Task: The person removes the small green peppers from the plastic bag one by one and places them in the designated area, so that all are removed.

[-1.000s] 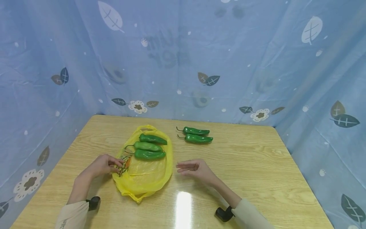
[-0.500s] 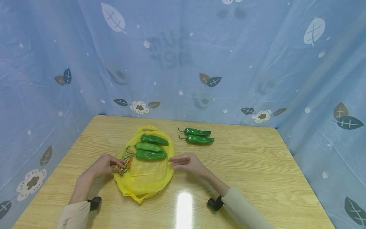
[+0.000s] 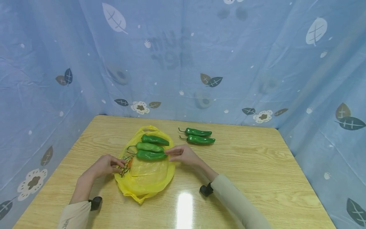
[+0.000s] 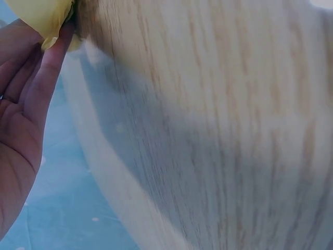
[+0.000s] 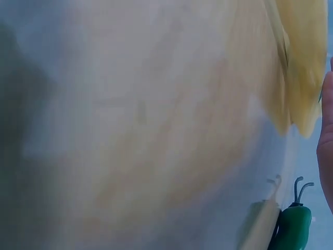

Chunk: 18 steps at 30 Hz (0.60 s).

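Observation:
A yellow plastic bag (image 3: pixel 148 179) with dark line print and an orange patch lies spread on the table. Three green peppers rest on it: one at the back (image 3: pixel 154 139), a lighter middle one (image 3: pixel 149 147), and a front one (image 3: pixel 151 155). My left hand (image 3: pixel 106 166) pinches the bag's left edge; yellow film shows at its fingertips in the left wrist view. From the right, my right hand (image 3: pixel 183 154) reaches over the bag's right edge. Its fingers are fairly straight, fingertips right at the tip of the front pepper.
Two more green peppers, one farther (image 3: pixel 198 132) and one nearer (image 3: pixel 200 139), lie side by side on the wooden table (image 3: pixel 246 165), right of the bag. A blue patterned curtain (image 3: pixel 183 57) hangs around the table's back and sides.
My right hand has moved left and slightly away from me, from the table beside the bag to over its right edge. My left hand stays at the bag's left edge.

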{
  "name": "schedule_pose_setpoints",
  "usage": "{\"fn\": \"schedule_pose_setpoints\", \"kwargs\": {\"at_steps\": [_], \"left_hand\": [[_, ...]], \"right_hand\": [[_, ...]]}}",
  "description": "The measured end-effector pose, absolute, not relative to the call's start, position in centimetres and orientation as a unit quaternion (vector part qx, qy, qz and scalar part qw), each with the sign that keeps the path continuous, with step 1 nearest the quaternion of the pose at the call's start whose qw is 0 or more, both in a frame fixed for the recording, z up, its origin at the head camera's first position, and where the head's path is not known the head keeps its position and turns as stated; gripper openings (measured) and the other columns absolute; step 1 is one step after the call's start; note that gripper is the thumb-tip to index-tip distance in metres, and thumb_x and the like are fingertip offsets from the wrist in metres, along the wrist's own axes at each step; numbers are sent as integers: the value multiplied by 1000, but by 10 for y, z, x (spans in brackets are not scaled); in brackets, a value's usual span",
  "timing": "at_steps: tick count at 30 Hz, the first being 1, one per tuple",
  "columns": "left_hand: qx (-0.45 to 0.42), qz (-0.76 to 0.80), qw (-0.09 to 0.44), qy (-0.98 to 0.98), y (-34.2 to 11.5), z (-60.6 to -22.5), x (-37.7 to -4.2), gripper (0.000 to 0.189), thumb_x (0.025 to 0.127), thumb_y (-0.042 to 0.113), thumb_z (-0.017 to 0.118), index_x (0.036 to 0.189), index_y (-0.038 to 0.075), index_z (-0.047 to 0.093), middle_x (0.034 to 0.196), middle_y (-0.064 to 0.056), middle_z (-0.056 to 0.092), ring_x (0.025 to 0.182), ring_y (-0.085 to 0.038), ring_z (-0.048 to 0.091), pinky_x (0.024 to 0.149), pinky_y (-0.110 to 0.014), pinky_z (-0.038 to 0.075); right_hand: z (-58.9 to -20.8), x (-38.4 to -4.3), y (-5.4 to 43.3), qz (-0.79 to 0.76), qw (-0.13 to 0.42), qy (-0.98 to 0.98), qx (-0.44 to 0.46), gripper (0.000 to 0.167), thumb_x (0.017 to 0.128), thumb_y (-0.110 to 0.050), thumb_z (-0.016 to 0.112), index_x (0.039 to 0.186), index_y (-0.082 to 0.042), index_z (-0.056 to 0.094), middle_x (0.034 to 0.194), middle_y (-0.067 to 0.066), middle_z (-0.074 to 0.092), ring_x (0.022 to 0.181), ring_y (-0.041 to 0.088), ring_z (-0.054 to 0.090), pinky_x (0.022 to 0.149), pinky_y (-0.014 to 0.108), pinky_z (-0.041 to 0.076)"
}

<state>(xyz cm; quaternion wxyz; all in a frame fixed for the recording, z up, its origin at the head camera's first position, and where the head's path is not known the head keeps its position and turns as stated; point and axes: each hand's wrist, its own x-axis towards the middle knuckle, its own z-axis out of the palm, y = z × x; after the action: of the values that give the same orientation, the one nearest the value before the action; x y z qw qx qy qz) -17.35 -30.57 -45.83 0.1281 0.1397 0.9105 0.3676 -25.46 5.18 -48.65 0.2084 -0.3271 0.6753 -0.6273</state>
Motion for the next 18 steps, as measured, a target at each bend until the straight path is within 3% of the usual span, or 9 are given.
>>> {"fn": "schedule_pose_setpoints", "kwargs": {"at_steps": [8,14,18], "left_hand": [[139,362,123,914,-308,-460,-173,14,79,3,76,93,5,76,116,-19,66,108,-40,60,85,-44,54],[143,367,125,911,-306,-462,-174,14,80,2,75,93,5,76,118,-19,65,109,-40,60,86,-42,54],[136,367,125,912,-305,-458,-173,14,79,0,75,93,3,76,117,-20,65,108,-41,60,85,-43,54]], "right_hand": [[-484,-277,32,-570,196,733,-317,38,80,-7,77,116,-1,68,116,10,68,107,18,65,90,26,52],[-491,-284,26,-561,194,732,-335,33,80,-2,76,112,3,69,109,15,69,98,24,68,85,28,55],[-490,-283,22,-542,183,740,-354,27,80,-3,76,107,2,71,104,14,71,90,19,69,81,29,56]]}}
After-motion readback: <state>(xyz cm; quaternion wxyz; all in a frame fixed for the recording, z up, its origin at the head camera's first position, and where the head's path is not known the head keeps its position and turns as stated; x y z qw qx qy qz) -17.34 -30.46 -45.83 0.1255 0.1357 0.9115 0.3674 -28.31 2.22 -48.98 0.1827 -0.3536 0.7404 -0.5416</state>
